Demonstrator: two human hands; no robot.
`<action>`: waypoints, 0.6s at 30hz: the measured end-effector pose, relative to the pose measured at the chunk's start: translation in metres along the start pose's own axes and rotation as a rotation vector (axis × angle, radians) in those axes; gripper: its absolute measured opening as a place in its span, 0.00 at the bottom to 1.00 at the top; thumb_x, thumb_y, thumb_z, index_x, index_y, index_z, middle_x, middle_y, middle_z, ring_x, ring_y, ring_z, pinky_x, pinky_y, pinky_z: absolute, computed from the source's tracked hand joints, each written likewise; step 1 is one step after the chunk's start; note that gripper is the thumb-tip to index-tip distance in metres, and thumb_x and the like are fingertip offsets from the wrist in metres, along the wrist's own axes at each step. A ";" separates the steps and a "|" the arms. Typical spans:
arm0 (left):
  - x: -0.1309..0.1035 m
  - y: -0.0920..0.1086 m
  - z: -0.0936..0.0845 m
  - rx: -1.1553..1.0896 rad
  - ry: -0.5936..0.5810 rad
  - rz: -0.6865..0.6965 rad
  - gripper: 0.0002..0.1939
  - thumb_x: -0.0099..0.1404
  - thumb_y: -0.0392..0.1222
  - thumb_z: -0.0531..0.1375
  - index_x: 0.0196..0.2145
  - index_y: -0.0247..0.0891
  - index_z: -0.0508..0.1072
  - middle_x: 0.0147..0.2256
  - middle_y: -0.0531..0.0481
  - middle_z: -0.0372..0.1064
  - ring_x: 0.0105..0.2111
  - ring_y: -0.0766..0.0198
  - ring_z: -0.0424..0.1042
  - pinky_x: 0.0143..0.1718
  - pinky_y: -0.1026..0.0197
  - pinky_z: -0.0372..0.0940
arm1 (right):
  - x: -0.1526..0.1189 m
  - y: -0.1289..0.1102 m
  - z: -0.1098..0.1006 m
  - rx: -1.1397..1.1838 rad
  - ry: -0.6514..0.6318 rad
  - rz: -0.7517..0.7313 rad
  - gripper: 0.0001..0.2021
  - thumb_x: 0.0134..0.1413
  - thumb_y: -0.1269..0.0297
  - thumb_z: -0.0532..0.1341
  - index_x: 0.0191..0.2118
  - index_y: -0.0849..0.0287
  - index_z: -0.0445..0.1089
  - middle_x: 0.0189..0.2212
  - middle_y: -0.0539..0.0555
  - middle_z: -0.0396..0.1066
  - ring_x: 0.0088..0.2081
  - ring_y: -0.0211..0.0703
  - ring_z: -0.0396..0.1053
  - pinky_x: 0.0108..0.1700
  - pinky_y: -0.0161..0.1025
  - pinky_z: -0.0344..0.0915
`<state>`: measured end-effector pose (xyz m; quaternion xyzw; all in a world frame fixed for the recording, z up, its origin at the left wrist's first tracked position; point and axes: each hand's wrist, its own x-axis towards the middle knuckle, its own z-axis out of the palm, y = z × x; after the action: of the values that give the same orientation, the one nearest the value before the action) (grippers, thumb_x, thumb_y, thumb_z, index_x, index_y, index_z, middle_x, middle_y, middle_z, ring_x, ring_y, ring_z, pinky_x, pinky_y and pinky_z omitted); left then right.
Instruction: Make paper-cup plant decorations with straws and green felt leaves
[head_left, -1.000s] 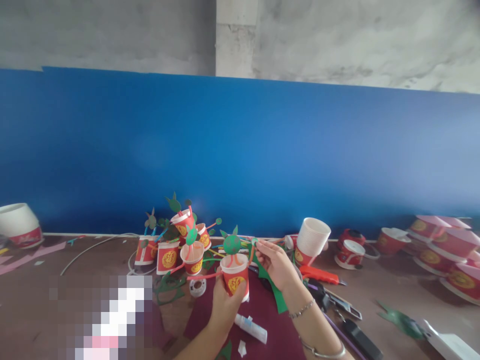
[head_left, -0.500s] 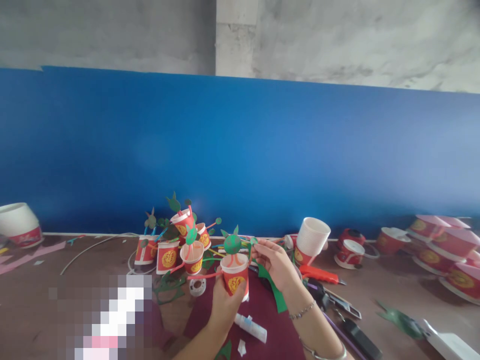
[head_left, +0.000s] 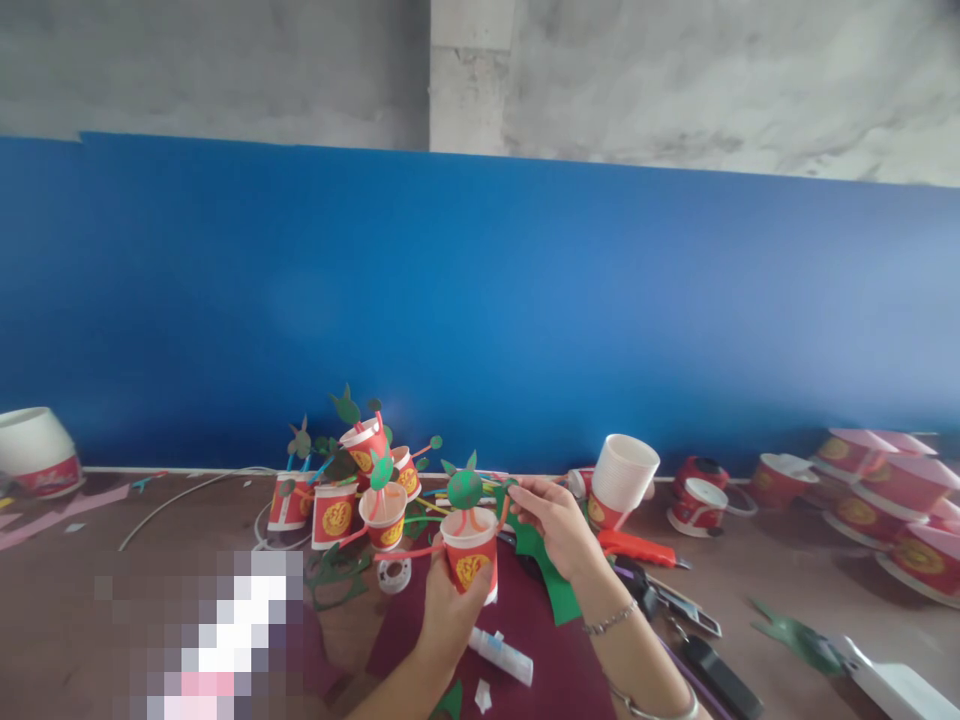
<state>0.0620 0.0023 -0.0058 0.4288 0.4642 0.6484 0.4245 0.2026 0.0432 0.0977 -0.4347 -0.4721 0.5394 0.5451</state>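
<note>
My left hand is wrapped round a red paper cup with a yellow emblem and a white rim, held upright. A round green paper head with two pointed ears stands above its rim on orange-red straw pieces. One red straw sticks out to the left. On the cup's right side, my right hand pinches a small green paper piece at the tip of an orange straw; the fingertips partly cover it. Below the cup, a white glue tube lies on a maroon sheet.
Similar decorated cups cluster at left. Stacked white cups, an orange cutter knife and green-bladed scissors lie to the right. Pink-topped red cups pile up far right. A blue panel stands behind the table.
My right fingers have shifted slightly, and the green piece they pinch has turned a little. My left hand still holds the cup in the same place.
</note>
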 end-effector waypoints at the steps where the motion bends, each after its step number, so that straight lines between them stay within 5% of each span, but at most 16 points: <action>1: 0.000 0.000 0.000 -0.005 -0.004 0.000 0.24 0.49 0.43 0.65 0.44 0.33 0.67 0.42 0.38 0.72 0.42 0.51 0.72 0.44 0.54 0.66 | 0.000 0.000 0.000 -0.006 -0.008 -0.005 0.12 0.40 0.59 0.69 0.27 0.63 0.74 0.20 0.50 0.69 0.24 0.33 0.64 0.27 0.30 0.58; 18: -0.001 0.000 0.000 -0.017 -0.041 0.012 0.26 0.50 0.43 0.64 0.47 0.33 0.66 0.44 0.38 0.71 0.44 0.51 0.71 0.46 0.52 0.65 | -0.006 -0.006 0.005 0.008 -0.047 -0.003 0.14 0.39 0.56 0.69 0.25 0.63 0.70 0.19 0.50 0.69 0.22 0.34 0.64 0.26 0.32 0.59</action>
<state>0.0626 0.0010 -0.0056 0.4412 0.4475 0.6459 0.4335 0.1992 0.0372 0.1040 -0.4188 -0.4833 0.5505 0.5366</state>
